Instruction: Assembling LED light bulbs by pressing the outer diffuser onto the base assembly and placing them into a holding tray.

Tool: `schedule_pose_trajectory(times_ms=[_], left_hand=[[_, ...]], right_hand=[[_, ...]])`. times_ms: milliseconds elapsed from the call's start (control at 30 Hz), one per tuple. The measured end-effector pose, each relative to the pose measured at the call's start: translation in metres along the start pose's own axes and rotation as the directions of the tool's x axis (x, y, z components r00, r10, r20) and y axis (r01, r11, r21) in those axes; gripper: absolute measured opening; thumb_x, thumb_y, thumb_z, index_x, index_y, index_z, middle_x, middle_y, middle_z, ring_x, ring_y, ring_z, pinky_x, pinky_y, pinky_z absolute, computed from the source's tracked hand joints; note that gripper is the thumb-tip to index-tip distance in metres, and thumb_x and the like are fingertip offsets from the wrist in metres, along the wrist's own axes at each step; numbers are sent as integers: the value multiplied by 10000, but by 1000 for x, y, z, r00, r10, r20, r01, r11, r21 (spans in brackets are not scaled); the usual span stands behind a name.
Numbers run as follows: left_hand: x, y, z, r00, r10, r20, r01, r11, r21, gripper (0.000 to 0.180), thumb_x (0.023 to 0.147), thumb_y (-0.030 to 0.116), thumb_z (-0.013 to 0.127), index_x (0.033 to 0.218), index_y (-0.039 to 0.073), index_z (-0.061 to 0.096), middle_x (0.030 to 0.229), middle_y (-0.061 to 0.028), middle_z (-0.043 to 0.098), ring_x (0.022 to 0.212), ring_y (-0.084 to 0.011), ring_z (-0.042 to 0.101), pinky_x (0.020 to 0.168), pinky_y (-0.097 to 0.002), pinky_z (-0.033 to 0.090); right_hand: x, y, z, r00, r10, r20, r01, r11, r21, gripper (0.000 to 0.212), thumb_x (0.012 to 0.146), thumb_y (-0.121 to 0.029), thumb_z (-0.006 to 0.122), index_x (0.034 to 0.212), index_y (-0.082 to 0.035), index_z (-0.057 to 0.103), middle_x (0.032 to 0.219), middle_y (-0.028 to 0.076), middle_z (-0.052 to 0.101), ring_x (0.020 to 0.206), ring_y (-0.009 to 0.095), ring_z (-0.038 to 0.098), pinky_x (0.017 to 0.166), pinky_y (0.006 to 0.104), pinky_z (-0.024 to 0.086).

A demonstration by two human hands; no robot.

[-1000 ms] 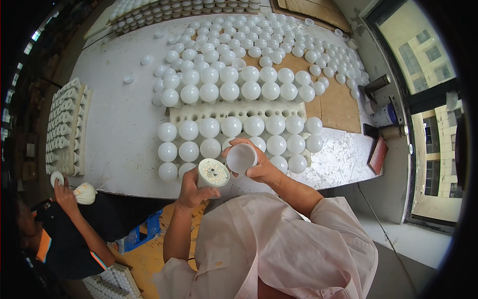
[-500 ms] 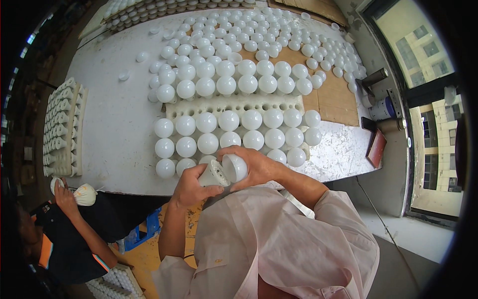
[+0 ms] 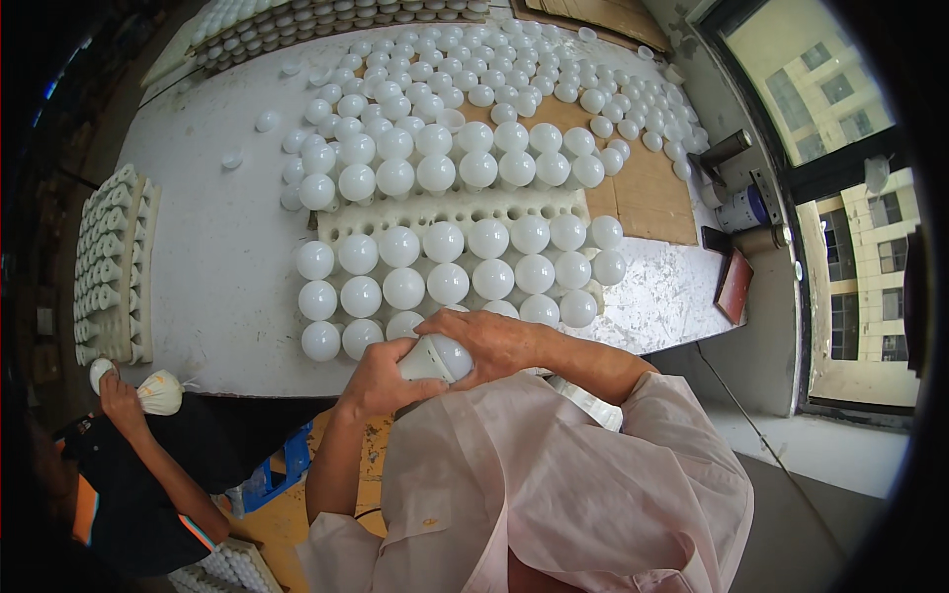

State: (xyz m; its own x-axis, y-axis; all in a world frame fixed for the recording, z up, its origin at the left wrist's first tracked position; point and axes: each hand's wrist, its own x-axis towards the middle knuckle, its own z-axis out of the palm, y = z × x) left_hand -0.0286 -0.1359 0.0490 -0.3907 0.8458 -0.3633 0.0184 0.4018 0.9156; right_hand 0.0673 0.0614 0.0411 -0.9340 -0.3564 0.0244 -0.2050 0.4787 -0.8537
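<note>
In front of my chest, my left hand (image 3: 380,383) is closed around the white base of a light bulb (image 3: 422,364). My right hand (image 3: 496,343) grips the round white bulb cover (image 3: 455,357) from above and the right. The cover sits against the base's open end, making one bulb shape. Whether it is fully seated I cannot tell, as my fingers hide part of the joint. Just beyond my hands, rows of round-topped white bulbs (image 3: 448,284) stand in a pale moulded tray (image 3: 341,219).
Loose white covers (image 3: 481,96) spread across the table (image 3: 213,267) and cardboard (image 3: 652,198) at the back. Stacked trays (image 3: 117,262) stand at left. Nearby, another person's hand (image 3: 121,400) holds a white piece. A red box (image 3: 733,287) lies by the window at right.
My right hand has brought the cover onto the base, closing the gap between them. The base's open inside no longer shows. The whole view has shifted slightly.
</note>
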Motion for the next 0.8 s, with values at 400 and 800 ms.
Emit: schedule_pose_trajectory(times_ms=[400, 800], left_hand=[[8, 10, 9, 997, 60, 40, -63, 996, 69, 628, 618, 388, 829, 995, -69, 622, 880, -138, 677, 823, -203, 660, 734, -316, 523], [21, 6, 20, 986, 152, 64, -160, 974, 161, 479, 767, 326, 657, 1038, -64, 589, 797, -162, 654, 712, -223, 654, 639, -321, 508]], right_hand=[[-7, 2, 18, 911, -267, -315, 288, 957, 20, 599, 609, -62, 782, 1146, -60, 518, 1124, 129, 513, 1020, 300, 512, 858, 396, 456], [-14, 14, 18, 888, -283, -362, 324, 944, 56, 546, 584, -56, 753, 1092, -60, 550, 1041, 116, 508, 994, 295, 501, 841, 393, 446]])
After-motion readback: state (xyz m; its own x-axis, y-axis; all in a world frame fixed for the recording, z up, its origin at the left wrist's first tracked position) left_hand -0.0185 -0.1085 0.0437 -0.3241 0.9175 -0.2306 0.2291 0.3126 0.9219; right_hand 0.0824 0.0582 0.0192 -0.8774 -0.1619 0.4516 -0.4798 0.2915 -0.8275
